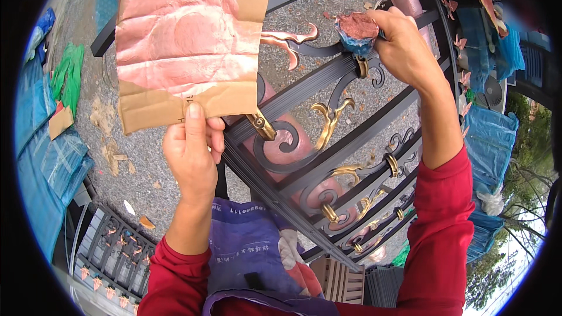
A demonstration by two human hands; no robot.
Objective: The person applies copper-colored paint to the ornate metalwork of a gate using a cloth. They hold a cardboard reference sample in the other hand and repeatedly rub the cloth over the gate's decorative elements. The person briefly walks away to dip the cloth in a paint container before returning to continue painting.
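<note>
ground: grey gravel [146, 190], with cardboard scraps [108, 155] scattered on it
left edge: blue plastic sheeting [50, 167], green bag [69, 76]
lower left: another ornamental panel [111, 254]
right edge: blue-wrapped bundles [489, 140], trees [521, 199]

The grey gravel ground [146, 181] carries everything here. On it stands a dark ornamental metal gate panel [328, 82] with gold and copper-coloured scrolls. Scraps of brown torn cardboard [104, 118] lie scattered on the gravel at left, near crumpled blue plastic sheeting [44, 164] and a green plastic bag [69, 76]. A second dark decorated metal panel [114, 251] lies flat at lower left.
</note>
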